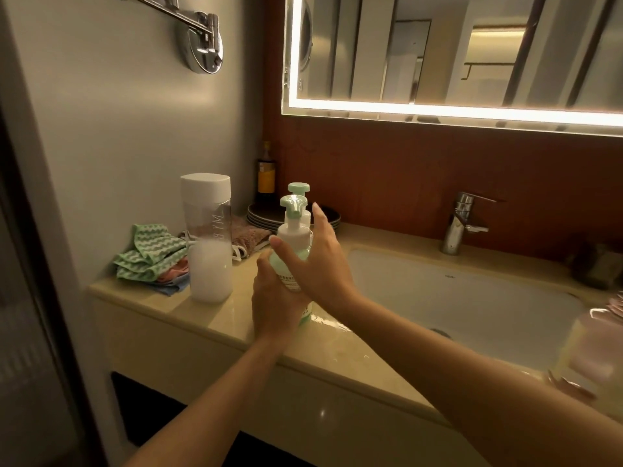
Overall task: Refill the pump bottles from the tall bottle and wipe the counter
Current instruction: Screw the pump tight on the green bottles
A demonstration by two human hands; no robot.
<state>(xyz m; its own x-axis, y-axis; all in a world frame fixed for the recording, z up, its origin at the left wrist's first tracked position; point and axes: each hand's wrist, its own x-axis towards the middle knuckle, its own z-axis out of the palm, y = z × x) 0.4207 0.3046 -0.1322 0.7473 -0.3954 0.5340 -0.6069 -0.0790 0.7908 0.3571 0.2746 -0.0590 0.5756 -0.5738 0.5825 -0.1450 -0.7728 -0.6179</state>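
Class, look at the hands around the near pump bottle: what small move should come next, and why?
Probably close the right hand round the neck of the near pump bottle and unscrew its pump. The left hand grips that bottle low down, the right hand is open at the neck, and the tall bottle stands capped.

The near pump bottle (292, 232) has a mint green top, a white neck and a green body, and the tall bottle (209, 241) has a white cap and milky white stuff inside. The top cloth (151, 252) has green and white zigzag stripes, with a pink cloth (172, 273) and a blue cloth (168, 289) under it. The tabletop (215, 318) is creamy yellow, the sink (455, 298) white, the wall (404, 170) red-brown.
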